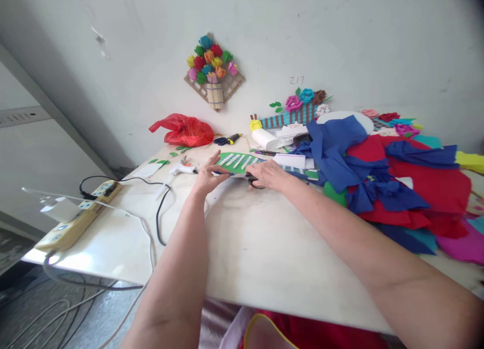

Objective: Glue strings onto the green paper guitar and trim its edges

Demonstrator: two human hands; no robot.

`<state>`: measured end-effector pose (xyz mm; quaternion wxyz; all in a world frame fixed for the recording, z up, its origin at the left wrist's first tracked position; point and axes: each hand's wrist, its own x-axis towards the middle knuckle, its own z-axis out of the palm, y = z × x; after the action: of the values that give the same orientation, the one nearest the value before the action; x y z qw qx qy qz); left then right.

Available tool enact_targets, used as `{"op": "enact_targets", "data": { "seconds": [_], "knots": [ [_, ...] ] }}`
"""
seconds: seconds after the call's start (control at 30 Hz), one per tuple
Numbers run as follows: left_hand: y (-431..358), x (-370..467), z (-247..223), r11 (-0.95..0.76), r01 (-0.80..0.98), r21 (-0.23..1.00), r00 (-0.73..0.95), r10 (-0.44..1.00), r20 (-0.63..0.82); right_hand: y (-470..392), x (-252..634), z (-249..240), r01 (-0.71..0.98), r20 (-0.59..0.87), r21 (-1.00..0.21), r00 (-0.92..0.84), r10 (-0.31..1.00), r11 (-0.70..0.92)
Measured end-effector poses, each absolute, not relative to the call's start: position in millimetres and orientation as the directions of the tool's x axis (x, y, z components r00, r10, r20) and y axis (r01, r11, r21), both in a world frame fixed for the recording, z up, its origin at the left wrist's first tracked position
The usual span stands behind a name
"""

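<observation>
A green piece with white strips woven across it (236,161) lies in front of me at the middle of the table. A narrower part with blue, green and white reaches right behind my right hand. My left hand (207,175) pinches the piece's left end between thumb and fingers. My right hand (267,174) is closed around scissors (255,184) at its near edge; only a dark handle loop shows, and the blades are hidden. Just left of my left hand lies a white glue gun (181,169).
Blue and red crepe paper (397,182) is heaped at the right. A power strip (81,215) with cables sits at the left edge. Along the back lie a red plastic bag (185,130), pliers (228,139) and a white paper roll (265,139). A paper-flower basket (214,76) hangs on the wall.
</observation>
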<state>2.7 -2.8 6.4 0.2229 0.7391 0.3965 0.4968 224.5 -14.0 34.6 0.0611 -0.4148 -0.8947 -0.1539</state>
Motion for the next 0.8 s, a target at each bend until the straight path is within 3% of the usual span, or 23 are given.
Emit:
{"op": "enact_targets", "data": {
  "seconds": [0.8],
  "knots": [
    [-9.2, 5.2, 11.5, -0.531, 0.500, 0.684, 0.119, 0.825, 0.552, -19.4, 217.0, 34.5, 0.776, 0.224, 0.265, -0.627, 0.746, 0.573]
  ]
}}
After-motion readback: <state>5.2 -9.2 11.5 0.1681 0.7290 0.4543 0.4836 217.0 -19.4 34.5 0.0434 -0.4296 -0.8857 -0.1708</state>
